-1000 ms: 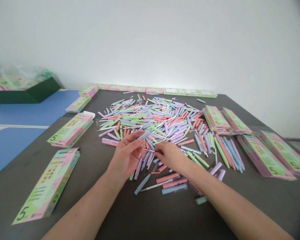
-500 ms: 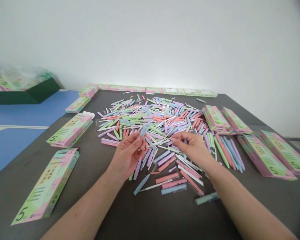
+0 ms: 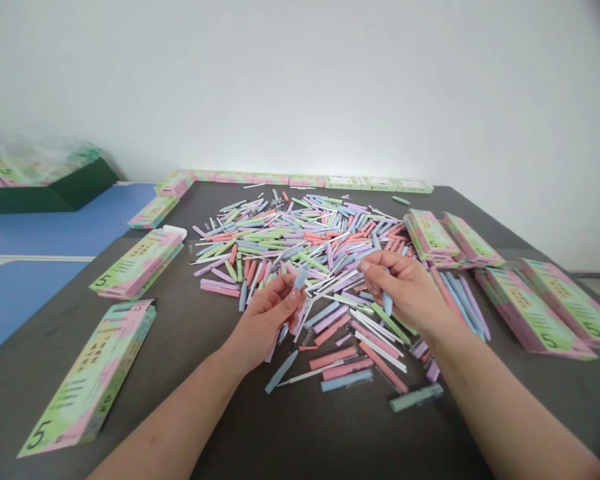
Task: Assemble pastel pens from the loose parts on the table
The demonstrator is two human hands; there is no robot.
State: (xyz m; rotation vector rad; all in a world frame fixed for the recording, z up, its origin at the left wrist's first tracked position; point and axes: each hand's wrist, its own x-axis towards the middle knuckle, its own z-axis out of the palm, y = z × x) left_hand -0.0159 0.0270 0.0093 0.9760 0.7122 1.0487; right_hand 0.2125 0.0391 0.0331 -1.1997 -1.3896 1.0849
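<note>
Over the front of a pile of pen parts (image 3: pixel 300 237), my left hand (image 3: pixel 267 317) pinches a light blue pen piece (image 3: pixel 301 277) between thumb and fingers, its upper end pointing up. To its right, my right hand (image 3: pixel 405 287) is closed, thumb against the fingertips. A blue pen barrel (image 3: pixel 388 301) shows below its fingers, held within the hand. Whether its fingertips also grip a thin white refill cannot be made out against the pile. Pink and blue pen caps (image 3: pixel 347 380) and white refills (image 3: pixel 380 340) lie on the dark table below the hands.
Printed pen boxes (image 3: pixel 87 377) lie at the left, with more boxes (image 3: pixel 535 313) stacked at the right. A row of boxes (image 3: pixel 307 181) lines the back edge by the wall. Assembled pens (image 3: pixel 463 303) lie beside the right stack. A dark green bin (image 3: pixel 75 187) stands on a blue surface.
The hands have drawn apart: my right hand moved right and up a little, my left slightly right. The white refill seen between them before no longer spans the gap.
</note>
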